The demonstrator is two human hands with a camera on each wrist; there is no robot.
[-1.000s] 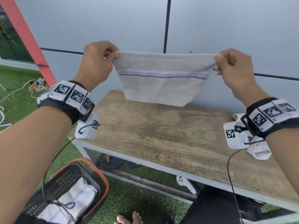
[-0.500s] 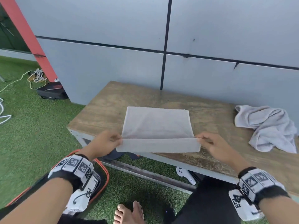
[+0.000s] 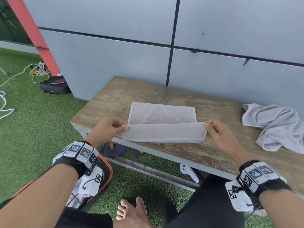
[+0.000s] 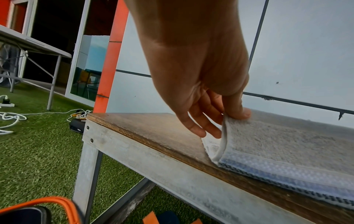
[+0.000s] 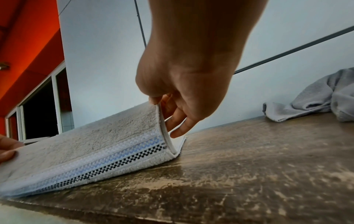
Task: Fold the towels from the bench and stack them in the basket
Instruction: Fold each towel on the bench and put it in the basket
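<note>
A pale grey towel (image 3: 162, 114) with a blue and checkered stripe (image 5: 122, 157) lies on the wooden bench (image 3: 115, 97). Its near edge is lifted and folded back over the rest. My left hand (image 3: 109, 129) pinches the lifted edge's left corner (image 4: 226, 121) between thumb and fingers. The right corner (image 5: 159, 109) is pinched the same way by my right hand (image 3: 217, 131). A crumpled grey towel (image 3: 278, 125) sits at the bench's right end. The black basket with an orange rim (image 3: 108, 175) stands on the grass at my lower left, mostly hidden by my left arm.
A grey panelled wall (image 3: 213, 30) rises right behind the bench. Under the bench lie sandals (image 3: 118, 148) and a white controller (image 3: 189, 171). My bare feet (image 3: 131, 209) are on the grass. Cables (image 3: 37, 71) and a black case (image 3: 54, 85) lie at the far left.
A second ago I held the towel up in the air, stretched between both hands. It now lies on the bench, and both hands have lifted its near edge further over the flat part.
</note>
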